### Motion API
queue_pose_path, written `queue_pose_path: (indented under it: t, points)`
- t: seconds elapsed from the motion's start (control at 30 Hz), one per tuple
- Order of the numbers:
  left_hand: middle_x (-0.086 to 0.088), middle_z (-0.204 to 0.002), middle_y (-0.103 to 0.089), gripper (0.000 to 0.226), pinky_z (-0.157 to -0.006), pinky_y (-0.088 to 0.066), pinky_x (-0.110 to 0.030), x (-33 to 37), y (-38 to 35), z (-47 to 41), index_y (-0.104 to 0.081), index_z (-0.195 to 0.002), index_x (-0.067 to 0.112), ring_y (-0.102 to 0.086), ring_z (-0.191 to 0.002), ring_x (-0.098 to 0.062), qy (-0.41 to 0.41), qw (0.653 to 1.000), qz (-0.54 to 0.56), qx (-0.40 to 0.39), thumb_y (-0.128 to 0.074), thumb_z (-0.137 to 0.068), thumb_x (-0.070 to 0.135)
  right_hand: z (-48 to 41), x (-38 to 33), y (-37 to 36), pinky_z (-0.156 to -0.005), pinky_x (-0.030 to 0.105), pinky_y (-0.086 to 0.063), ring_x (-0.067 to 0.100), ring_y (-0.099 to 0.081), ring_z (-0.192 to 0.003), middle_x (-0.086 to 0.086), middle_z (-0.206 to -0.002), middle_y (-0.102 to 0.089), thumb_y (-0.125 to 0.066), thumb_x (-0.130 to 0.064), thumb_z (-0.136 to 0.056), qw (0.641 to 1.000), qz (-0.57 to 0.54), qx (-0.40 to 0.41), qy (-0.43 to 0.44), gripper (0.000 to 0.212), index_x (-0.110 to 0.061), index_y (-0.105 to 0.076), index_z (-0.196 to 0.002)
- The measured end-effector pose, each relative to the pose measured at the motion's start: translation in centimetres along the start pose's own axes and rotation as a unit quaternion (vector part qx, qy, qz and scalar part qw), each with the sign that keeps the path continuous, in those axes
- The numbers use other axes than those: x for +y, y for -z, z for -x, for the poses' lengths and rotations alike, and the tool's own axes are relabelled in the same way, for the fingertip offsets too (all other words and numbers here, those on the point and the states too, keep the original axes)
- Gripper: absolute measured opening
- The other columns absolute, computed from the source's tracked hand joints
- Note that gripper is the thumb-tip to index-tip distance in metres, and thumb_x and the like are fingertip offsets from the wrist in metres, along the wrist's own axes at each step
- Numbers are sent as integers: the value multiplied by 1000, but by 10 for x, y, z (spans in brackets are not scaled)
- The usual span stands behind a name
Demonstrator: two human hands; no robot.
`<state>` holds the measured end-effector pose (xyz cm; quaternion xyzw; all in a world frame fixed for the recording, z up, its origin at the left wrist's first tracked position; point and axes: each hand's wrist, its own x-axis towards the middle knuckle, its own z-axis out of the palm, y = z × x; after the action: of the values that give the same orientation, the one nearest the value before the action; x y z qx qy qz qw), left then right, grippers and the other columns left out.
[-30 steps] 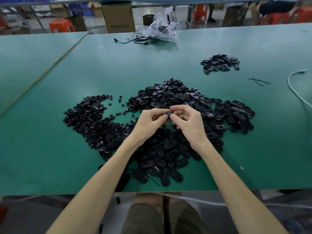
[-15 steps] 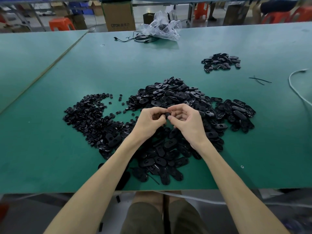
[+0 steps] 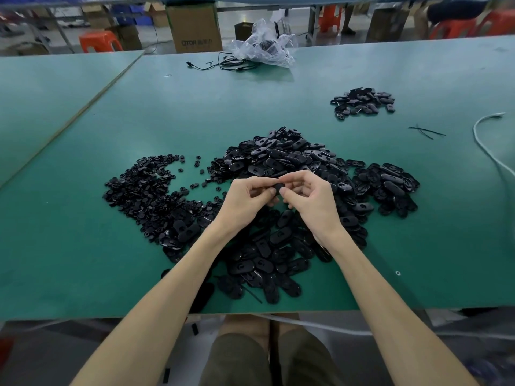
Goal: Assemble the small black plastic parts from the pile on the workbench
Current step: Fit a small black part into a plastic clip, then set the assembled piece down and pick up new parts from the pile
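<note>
Fingers of our left hand and right hand pinch one small black part between them, just above the pile on the tabletop, long axis hidden, so we judge the squeeze runs sideways, hand toward hand.

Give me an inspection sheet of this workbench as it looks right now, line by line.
Surface: green workbench, meeting a second bench along a seam on the left.
Job's things: big pile of oval parts at centre; pile of smaller round parts to its left; small separate pile far right.
Clutter: clear plastic bag at the far edge; thin black strips on the right.
Hands: left hand and right hand both pinch one small black part above the big pile.
Cables: black cable beside the bag; white cable at the right edge.
Surroundings: cardboard box and orange stool behind the bench.
</note>
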<state>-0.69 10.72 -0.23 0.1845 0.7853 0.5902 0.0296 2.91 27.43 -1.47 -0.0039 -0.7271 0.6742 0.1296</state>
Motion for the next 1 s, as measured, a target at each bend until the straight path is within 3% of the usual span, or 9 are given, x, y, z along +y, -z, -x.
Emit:
queue_pose_path:
  t: [0.23,0.4,0.57,0.67,0.8,0.9,1.0]
  points:
    - [-7,-105,-77,24,-94,-60,-39,4,0,-2,-76,-117,7,-75,-94,-19,-22,998,-65,10,-68,-96,-1,-1,1,-1,-67,25,-55,13,-69,-81,8,-92,-72,-74,-1,-91,1000,10,7,-11,23,-16,-72,-107]
    - [2,-97,-78,18,-92,-58,-38,16,9,-9,-79,-106,17,-72,-92,-17,-3,993,-119,6,-72,-94,5,-1,1,-1,-70,26,-57,7,-65,-79,4,-92,-71,-75,-1,-91,999,22,11,-22,26,-16,-69,-112]
    - [11,-93,-75,20,-86,-57,-31,29,13,-12,-80,-105,22,-68,-88,-9,-17,966,-260,9,-68,-94,10,-1,0,-1,-82,35,-60,11,-65,-85,4,-96,-73,-75,-4,-92,998,49,3,-28,24,-16,-71,-112]
    - [11,-90,-75,17,-80,-55,-23,41,8,-14,-80,-104,22,-69,-81,-8,-31,972,-229,51,-70,-94,12,0,-1,-1,-83,35,-59,13,-66,-90,3,-99,-74,-77,-6,-93,998,58,3,-26,23,-15,-71,-113]
    - [-5,-86,-78,14,-80,-62,-32,52,1,-20,-77,-106,10,-77,-77,-22,52,996,-37,70,-71,-94,7,-1,-2,-1,-80,32,-59,12,-66,-89,1,-97,-73,-78,-7,-93,997,65,3,-32,21,-18,-71,-110]
    - [6,-88,-75,17,-78,-54,-25,50,-5,-20,-76,-109,17,-70,-76,-13,21,976,-203,72,-67,-95,13,-1,-1,-1,-78,31,-59,10,-66,-86,-1,-95,-72,-78,-8,-93,997,74,1,-30,20,-22,-72,-107]
    - [5,-107,-70,20,-83,-52,-31,49,-7,-17,-74,-115,19,-65,-90,-15,-54,935,-343,69,-62,-99,17,0,0,-1,-79,32,-60,10,-67,-86,-3,-95,-73,-77,-9,-93,995,91,0,-31,20,-23,-71,-106]
